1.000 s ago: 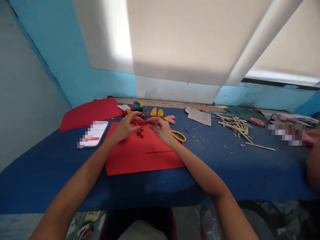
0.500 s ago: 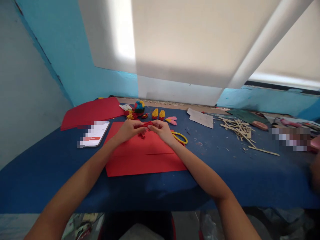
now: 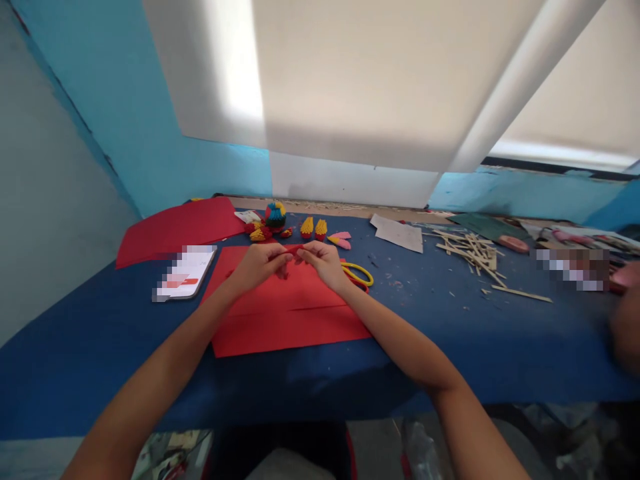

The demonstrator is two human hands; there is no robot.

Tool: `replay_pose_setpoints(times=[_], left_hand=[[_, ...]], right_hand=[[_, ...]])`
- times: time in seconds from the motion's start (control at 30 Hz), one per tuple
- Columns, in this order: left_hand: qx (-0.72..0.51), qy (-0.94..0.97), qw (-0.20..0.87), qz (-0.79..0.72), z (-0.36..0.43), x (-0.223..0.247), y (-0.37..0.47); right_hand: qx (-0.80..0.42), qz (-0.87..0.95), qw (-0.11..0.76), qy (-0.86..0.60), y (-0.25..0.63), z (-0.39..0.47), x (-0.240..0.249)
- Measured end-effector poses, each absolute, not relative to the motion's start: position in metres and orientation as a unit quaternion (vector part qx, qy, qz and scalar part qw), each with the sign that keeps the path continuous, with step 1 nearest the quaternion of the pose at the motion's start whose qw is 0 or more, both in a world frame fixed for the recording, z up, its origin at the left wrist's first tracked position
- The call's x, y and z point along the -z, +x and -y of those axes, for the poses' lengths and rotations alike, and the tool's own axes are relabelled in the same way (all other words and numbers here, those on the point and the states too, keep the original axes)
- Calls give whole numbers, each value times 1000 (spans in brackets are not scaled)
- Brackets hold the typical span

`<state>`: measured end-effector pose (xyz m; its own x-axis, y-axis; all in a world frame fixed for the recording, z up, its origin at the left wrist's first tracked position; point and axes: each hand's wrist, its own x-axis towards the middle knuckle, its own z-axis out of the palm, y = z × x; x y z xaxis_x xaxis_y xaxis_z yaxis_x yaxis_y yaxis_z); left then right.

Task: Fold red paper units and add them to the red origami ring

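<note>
A small red folded paper strip (image 3: 294,250) is pinched between both hands, just above the red paper sheets (image 3: 290,327). My left hand (image 3: 257,265) is closed on its left end, thumb against the fingers. Its other end sits in the closed fingers of my right hand (image 3: 324,264); part of the strip is hidden by the fingertips. Small red bits, too blurred to make out, lie under the hands. Beside my right wrist are scissors with yellow and red handles (image 3: 363,270), their blades hidden.
A phone (image 3: 193,273) and more red sheets (image 3: 175,230) lie left. Yellow-and-red folded-paper pieces (image 3: 314,229), a multicoloured paper ball (image 3: 275,215) and pink pieces (image 3: 340,240) stand behind. Thin wooden sticks (image 3: 470,253) and grey card (image 3: 397,233) lie right. Another person's arm (image 3: 626,327) shows at the right edge.
The view has shifted slightly. Both hands keep their hold on the red strip, which now sits more hidden between the fingers, drawn closer together.
</note>
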<state>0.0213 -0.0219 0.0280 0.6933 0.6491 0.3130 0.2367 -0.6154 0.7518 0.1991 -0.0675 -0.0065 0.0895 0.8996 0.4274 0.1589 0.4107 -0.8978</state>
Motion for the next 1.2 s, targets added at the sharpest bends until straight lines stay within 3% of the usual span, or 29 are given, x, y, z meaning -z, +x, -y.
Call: replay_pose_setpoints(times=[0.23,0.33,0.43,0.67,0.87,1.2], left_hand=[[-268,821,457,-212,24,-32,17],[-338,759,503,-238,21,-26,20],[-364,705,554,-251,16,-17,25],[-294,684,630,-220,15,-12,25],[-321,723,563,-239,16,-20,20],[-352,841,288,-293,24,-29,18]], right_hand=[[-169,674,544,-470,198,75,0],[-22,675,582,-452,196,78,-3],[101,711,553,-423,197,81,-2],[117,765,473,-421,204,80,0],[135,816,424,-369,204,84,-8],[42,834,371,-407,204,80,-10]])
